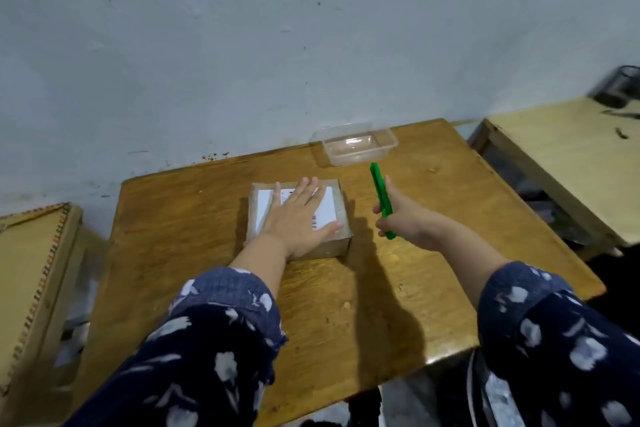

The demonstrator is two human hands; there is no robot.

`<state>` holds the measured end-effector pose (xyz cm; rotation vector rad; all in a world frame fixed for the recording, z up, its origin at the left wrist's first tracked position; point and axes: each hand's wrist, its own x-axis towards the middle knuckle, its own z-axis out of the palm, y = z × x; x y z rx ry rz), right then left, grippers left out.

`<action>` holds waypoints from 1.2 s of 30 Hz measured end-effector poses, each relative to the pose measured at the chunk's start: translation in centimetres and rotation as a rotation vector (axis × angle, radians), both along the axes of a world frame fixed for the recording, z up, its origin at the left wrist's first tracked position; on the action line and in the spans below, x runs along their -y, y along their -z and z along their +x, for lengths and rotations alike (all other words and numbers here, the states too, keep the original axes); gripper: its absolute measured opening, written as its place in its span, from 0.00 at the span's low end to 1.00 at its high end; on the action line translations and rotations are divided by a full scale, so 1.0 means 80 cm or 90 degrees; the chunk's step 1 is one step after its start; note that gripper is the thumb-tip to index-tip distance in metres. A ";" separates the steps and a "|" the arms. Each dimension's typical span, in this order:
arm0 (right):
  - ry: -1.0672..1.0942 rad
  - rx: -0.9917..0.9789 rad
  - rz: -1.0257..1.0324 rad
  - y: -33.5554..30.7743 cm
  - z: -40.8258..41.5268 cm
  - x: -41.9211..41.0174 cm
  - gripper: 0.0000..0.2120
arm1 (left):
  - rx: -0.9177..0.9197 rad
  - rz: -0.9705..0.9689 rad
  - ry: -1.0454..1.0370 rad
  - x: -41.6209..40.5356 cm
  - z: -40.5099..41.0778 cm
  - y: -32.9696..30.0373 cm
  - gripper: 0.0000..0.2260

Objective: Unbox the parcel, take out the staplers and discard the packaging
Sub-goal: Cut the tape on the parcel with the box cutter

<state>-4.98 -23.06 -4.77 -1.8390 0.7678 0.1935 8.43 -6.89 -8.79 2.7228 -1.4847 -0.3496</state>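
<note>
One head-worn camera looks forward and down, close over the wooden table (214,253) toward the wall (242,45)

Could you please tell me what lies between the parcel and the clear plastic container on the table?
In the head view, only bare wooden table shows between the parcel and the clear plastic container; the green cutter stands off to the right.

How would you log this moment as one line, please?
parcel: sealed on table | left hand: flat on it | right hand: grips green cutter

Sealed brown parcel (332,239), flat mid-table
</note>
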 end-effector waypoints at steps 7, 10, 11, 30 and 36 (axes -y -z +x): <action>0.096 0.058 0.025 0.021 -0.041 -0.017 0.33 | 0.046 -0.048 0.038 0.002 -0.004 0.016 0.49; 0.123 0.100 -0.016 0.029 -0.040 -0.031 0.28 | 0.053 -0.055 0.032 0.005 -0.005 0.019 0.49; 0.132 0.111 -0.039 0.031 -0.038 -0.035 0.27 | 0.055 -0.057 0.030 0.005 -0.005 0.019 0.48; 0.083 0.084 -0.208 0.027 -0.022 -0.058 0.22 | 0.065 -0.076 0.037 0.005 -0.002 0.027 0.33; 0.086 0.080 -0.199 0.018 -0.021 -0.061 0.22 | 0.065 -0.075 0.037 0.005 -0.002 0.028 0.32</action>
